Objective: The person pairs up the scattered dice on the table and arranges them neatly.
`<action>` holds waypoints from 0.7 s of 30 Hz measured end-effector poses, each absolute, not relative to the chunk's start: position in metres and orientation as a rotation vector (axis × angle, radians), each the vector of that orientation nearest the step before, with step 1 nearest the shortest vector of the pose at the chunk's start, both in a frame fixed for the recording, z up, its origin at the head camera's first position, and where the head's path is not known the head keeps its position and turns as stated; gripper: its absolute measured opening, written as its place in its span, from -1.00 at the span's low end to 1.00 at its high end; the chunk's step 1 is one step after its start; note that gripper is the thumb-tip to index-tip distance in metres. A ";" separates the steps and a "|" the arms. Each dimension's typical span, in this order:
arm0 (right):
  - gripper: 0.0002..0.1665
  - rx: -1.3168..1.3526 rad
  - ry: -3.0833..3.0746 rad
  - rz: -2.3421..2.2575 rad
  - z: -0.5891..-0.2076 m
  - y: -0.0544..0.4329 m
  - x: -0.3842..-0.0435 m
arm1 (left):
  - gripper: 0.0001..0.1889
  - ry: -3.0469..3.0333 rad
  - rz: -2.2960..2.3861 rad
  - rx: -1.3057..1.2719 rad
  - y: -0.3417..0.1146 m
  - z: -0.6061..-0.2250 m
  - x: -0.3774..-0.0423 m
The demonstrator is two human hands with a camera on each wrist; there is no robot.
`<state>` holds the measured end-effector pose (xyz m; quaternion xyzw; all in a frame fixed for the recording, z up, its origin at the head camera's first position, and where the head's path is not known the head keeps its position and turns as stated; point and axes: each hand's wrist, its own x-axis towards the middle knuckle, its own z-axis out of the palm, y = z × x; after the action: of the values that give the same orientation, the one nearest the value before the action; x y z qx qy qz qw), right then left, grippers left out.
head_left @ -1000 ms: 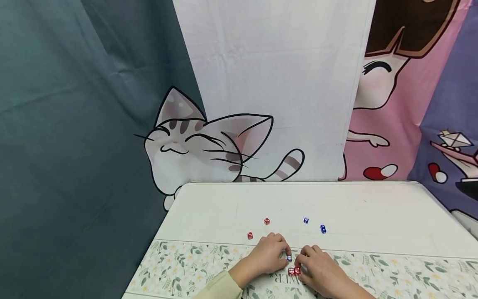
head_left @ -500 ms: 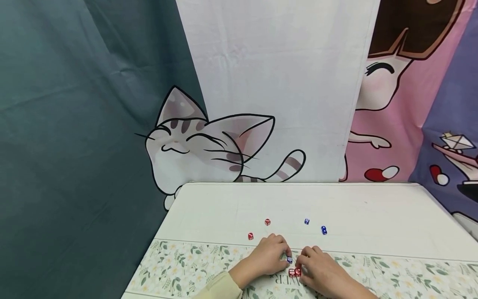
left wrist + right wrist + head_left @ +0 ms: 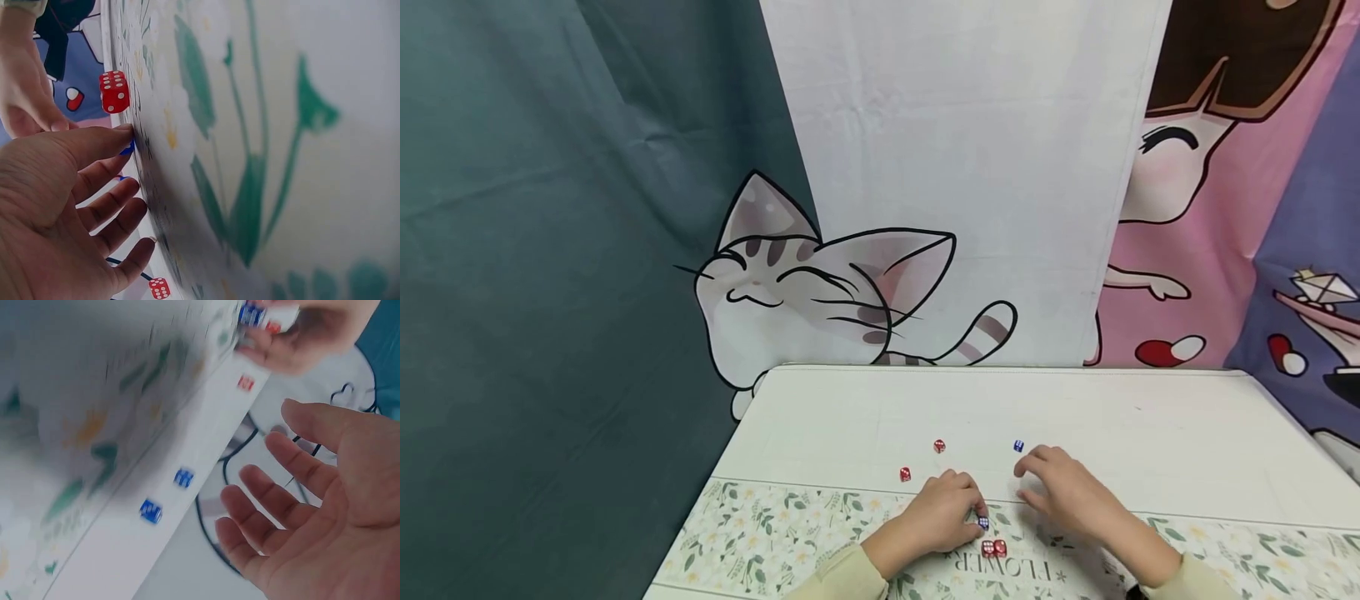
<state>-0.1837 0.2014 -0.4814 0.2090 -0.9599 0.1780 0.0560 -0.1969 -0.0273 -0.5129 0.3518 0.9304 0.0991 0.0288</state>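
My left hand (image 3: pixel 942 511) pinches a blue die (image 3: pixel 983 522) between thumb and index finger, low over the flowered strip. In the left wrist view, thumb and finger mostly cover that blue die (image 3: pixel 128 149). Just in front of it, two red dice (image 3: pixel 994 548) sit side by side. My right hand (image 3: pixel 1070 487) hovers farther up the table with fingers spread and nothing held. Nearest to it is a blue die (image 3: pixel 1018 446); a second blue die (image 3: pixel 150 511) shows in the right wrist view but is hidden by the hand in the head view.
Two single red dice, one farther back (image 3: pixel 939 447) and one nearer (image 3: pixel 905 474), lie beyond my left hand. The white table (image 3: pixel 820 417) has a flower-patterned strip with printed lettering. A cartoon-printed curtain (image 3: pixel 880 167) hangs behind the table's far edge.
My right hand has left the two red dice and moved away from me and to the right, toward the blue dice. The left hand keeps its place with the blue die.
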 end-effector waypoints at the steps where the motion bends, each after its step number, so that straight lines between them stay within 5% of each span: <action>1: -0.79 0.635 -2.890 0.537 -0.482 0.204 -0.188 | -0.87 2.869 0.303 1.083 -0.027 -0.513 -0.197; 21: -0.72 0.629 -2.869 0.718 -0.503 0.224 -0.254 | -0.85 2.841 0.274 1.078 -0.028 -0.510 -0.198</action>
<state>-0.2540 0.2239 -0.5034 0.2077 -0.9472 0.2371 0.0591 -0.1984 -0.0276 -0.5098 0.3528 0.9303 0.0897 0.0452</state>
